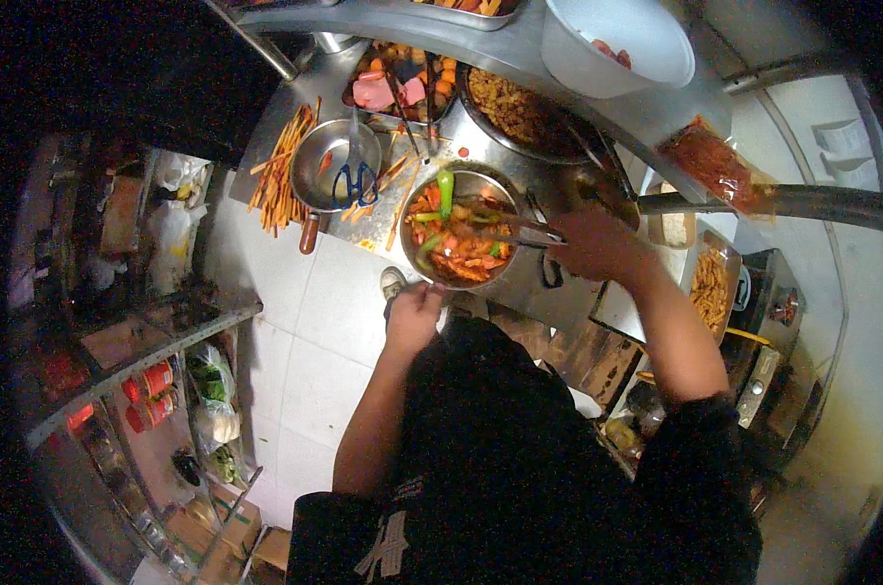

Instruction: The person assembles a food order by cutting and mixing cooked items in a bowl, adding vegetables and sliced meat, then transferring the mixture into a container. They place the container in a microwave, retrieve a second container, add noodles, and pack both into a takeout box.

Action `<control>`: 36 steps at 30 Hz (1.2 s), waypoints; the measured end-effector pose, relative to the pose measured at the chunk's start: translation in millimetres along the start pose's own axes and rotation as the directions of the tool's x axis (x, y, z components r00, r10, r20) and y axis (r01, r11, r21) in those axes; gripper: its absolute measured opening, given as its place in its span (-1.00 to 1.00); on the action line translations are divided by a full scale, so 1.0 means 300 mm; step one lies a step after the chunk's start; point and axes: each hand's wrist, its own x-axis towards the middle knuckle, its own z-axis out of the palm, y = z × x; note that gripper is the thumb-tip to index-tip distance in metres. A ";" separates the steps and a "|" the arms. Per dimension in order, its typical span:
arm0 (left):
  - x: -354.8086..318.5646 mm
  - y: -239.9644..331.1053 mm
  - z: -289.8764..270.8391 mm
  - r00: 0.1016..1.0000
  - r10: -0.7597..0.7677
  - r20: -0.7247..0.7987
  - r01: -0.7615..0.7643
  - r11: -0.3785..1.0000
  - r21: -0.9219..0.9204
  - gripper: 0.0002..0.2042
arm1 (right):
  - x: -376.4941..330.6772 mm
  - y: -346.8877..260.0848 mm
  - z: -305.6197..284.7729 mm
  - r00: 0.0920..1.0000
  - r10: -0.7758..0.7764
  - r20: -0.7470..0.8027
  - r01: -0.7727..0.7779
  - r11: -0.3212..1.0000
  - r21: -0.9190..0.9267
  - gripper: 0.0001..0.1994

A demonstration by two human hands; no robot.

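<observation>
A round metal bowl [410,261] at the counter's front edge holds reddish sauced food pieces and green peppers [446,193]. My left hand [417,317] is closed on the bowl's near rim. From the right, my right hand [597,244] grips a pair of dark tongs [529,234], whose tips reach into the food and look blurred. Left of the bowl is a saucepan [310,161] with a brown handle, and blue-handled scissors [349,185] rest in it. A pile of wooden skewers [280,180] lies beside the pan.
Behind stand a tray of pink and orange food [388,93] and a large pan of brown food [510,102]. A white tub [617,49] and a bag of red seasoning [709,161] sit on the shelf above. To the right is a tray of yellowish pieces [711,283].
</observation>
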 end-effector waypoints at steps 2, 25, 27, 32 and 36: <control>0.001 0.001 -0.004 0.999 -0.032 0.012 0.032 0.999 -0.031 -0.59 | -0.041 -0.012 -0.069 0.994 -0.099 -0.045 0.096 0.994 -0.059 -0.55; -0.002 0.043 -0.029 0.966 -0.162 0.203 0.219 0.926 -0.306 -0.63 | -0.193 0.102 0.144 0.973 0.173 0.153 -0.223 0.875 0.429 -0.49; 0.004 0.033 -0.041 0.954 -0.169 0.246 0.248 0.909 -0.336 -0.60 | -0.178 0.098 0.199 0.996 0.091 0.004 -0.085 0.913 0.399 -0.44; 0.051 -0.034 -0.011 0.944 -0.228 0.238 0.289 0.920 -0.264 -0.56 | -0.055 -0.113 0.445 0.938 0.020 -0.347 0.075 0.964 0.257 -0.26; 0.078 -0.080 0.036 0.994 -0.043 0.105 0.050 0.997 -0.063 -0.57 | -0.114 -0.165 0.538 0.940 0.197 -0.279 0.142 0.517 0.844 -0.31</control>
